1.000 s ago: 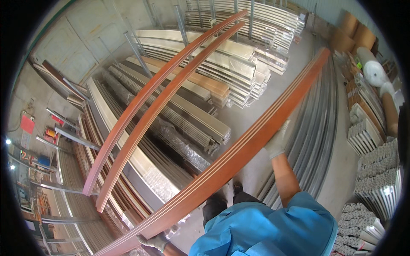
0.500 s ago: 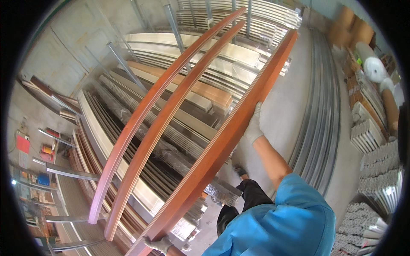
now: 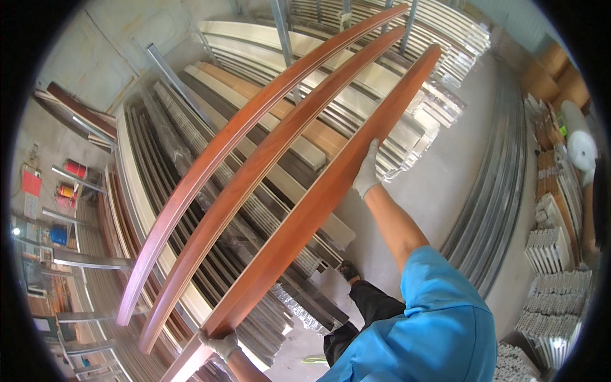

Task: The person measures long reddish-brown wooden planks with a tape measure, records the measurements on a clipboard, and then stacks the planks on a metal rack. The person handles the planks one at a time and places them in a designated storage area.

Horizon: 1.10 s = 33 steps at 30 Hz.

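Observation:
Both my hands wear pale work gloves. My right hand (image 3: 367, 173) is closed on the right edge of a long reddish-brown wood-look moulding (image 3: 304, 219), above its middle. Lower down, near the bottom of the view, my left hand (image 3: 221, 344) grips the same moulding, thumb over its face. The moulding slants from lower left to upper right. To its left, two similar mouldings, an outer one (image 3: 219, 142) and an inner one (image 3: 254, 163), lie alongside with gaps between. Fingers under the held piece are hidden.
Beneath lies a rack of long pale and dark profiles (image 3: 305, 153), with metal uprights (image 3: 281, 32) and arms (image 3: 92, 258) sticking out. Grey strips (image 3: 490, 178) run along the floor at right. Stacked profiles (image 3: 554, 305), cardboard (image 3: 557, 70) and a white roll (image 3: 580, 149) stand beyond.
The held moulding has moved a little left toward the other two, and its broad face shows more. Both hands keep their hold. The whole view has shifted slightly.

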Available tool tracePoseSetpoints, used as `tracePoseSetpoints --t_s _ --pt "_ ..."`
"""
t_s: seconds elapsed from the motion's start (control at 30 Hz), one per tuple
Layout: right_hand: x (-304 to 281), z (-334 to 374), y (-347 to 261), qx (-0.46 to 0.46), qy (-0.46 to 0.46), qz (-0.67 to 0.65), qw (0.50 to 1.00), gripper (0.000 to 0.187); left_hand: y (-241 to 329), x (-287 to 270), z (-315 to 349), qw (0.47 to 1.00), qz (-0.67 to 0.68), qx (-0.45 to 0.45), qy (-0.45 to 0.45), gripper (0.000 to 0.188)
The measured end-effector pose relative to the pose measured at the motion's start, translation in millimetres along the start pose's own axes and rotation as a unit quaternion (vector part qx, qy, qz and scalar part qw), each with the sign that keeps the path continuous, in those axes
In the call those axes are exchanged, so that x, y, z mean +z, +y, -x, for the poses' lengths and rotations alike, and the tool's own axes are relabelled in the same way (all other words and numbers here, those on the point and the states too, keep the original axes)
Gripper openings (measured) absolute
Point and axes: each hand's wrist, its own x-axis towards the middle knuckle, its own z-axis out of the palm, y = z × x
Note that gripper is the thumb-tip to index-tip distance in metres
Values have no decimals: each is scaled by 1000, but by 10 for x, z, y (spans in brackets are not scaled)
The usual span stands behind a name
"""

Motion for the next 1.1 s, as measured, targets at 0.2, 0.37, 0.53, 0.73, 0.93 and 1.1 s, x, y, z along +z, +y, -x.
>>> tracePoseSetpoints --t_s 0.2,0.37,0.53,0.73,0.93,1.1 --pt "-4 -645 -49 22 -63 -27 997 87 -210 341 -168 999 -26 -27 -14 48" --pt "-186 -1204 -96 138 -106 -46 984 90 -600 381 -550 964 9 -108 -244 46" --pt "-167 -1706 -312 276 -60 64 957 92 -1011 696 -474 997 -34 20 73 70" --pt "-17 -1478 -426 -3 68 151 986 89 -1004 1350 69 966 -2 1 259 115" --pt "91 -1186 -455 -26 72 182 980 86 -1024 1286 78 973 -29 -3 230 122" --pt "-214 -1263 -676 -30 38 286 957 78 -1174 927 256 1000 -6 -4 7 63"
